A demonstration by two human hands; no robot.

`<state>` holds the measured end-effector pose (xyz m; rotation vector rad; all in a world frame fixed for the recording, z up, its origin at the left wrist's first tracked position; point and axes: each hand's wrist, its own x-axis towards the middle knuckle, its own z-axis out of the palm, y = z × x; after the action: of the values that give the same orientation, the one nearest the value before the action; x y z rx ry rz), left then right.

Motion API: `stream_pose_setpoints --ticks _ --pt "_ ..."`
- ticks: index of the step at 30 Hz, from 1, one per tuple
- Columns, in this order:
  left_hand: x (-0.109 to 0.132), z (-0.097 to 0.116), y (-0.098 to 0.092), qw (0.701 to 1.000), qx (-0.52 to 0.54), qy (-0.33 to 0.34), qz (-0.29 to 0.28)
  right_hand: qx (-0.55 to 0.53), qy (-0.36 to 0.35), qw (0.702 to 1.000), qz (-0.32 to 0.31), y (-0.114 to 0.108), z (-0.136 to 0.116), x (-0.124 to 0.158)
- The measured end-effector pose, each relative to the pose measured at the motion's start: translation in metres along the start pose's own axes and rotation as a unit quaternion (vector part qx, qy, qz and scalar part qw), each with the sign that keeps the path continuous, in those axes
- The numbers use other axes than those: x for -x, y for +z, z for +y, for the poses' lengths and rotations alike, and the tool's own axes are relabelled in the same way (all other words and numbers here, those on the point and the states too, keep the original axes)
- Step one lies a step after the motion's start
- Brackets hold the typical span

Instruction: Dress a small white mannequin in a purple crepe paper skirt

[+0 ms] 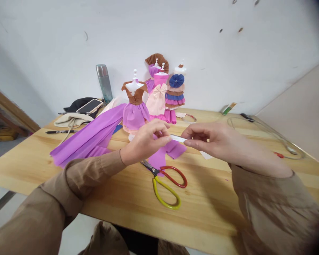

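Observation:
My left hand [146,141] is closed in a pinch on one end of a narrow white strip [178,138], perhaps tape or paper. My right hand [215,140] pinches the other end. Both hands hover over a small piece of purple crepe paper [172,150] lying on the wooden table [207,198]. Scissors [167,180] with one red and one yellow handle lie just below my left hand. A small mannequin in a purple and brown paper dress [135,106] stands right behind my left hand.
Other dressed mannequins [163,92] stand at the back by the white wall. A long purple paper sheet [90,138] spreads to the left. Beyond it lie a phone [89,105], a metal flask [104,82], a bag and a pen [60,131]. A cable [268,132] loops at right.

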<state>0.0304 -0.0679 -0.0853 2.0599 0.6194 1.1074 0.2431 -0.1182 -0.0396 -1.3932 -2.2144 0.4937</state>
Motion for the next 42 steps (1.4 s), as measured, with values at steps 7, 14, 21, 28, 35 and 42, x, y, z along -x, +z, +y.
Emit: stream_pose_setpoints --ticks 7,14,21,28,35,42 --pt "-0.004 0.005 -0.002 0.952 0.215 -0.19 -0.109 -0.089 0.027 0.996 0.0 -0.008 0.009 0.003" --pt "-0.002 0.002 0.001 0.909 0.312 -0.266 -0.076 -0.238 0.051 0.967 0.078 -0.019 0.017 0.01" --pt "-0.002 -0.003 0.0 0.876 0.371 -0.303 -0.056 -0.211 0.109 0.962 0.134 -0.021 0.018 0.017" --pt "-0.003 -0.003 -0.003 0.868 0.385 -0.303 -0.077 -0.273 0.161 0.943 0.097 0.023 0.006 0.009" --pt "-0.002 -0.005 0.001 0.877 0.373 -0.296 -0.07 -0.465 0.178 0.856 0.138 0.047 0.008 0.0" --pt "-0.003 -0.007 0.004 0.918 0.291 -0.268 -0.036 -0.418 0.211 0.871 0.15 0.049 0.01 -0.002"
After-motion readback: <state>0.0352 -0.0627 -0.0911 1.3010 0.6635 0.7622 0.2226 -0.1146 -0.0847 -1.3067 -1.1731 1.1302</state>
